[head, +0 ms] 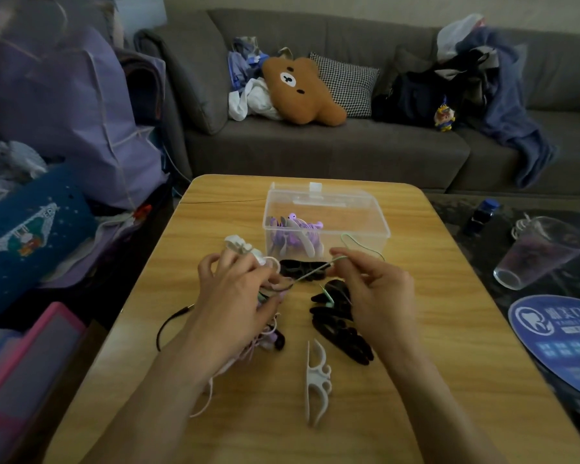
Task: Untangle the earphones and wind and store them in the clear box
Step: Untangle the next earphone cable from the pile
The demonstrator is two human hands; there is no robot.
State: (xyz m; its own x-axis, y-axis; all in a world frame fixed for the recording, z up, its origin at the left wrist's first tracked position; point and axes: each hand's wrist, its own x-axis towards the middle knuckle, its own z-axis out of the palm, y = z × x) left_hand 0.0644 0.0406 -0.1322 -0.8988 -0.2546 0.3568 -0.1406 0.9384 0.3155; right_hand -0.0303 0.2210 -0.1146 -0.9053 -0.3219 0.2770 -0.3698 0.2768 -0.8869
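Observation:
My left hand (238,289) grips a tangled bundle of earphone cords (265,339) in pink, white and green over the wooden table (432,296). A thin green cord (310,274) runs taut from that bundle to my right hand (372,286), which pinches it between thumb and fingers; the cord loops on past the hand toward the box. The clear box (329,222) stands open just beyond my hands, with purple wound earphones (297,236) inside. A black cord with a jack plug (173,318) trails left of my left wrist.
Several black cord winders (340,326) lie under and beside my right hand, and a white winder (317,376) lies nearer me. Another white winder (240,246) sits past my left hand. A plastic cup (539,256) and a small bottle (482,214) stand on the dark table at right.

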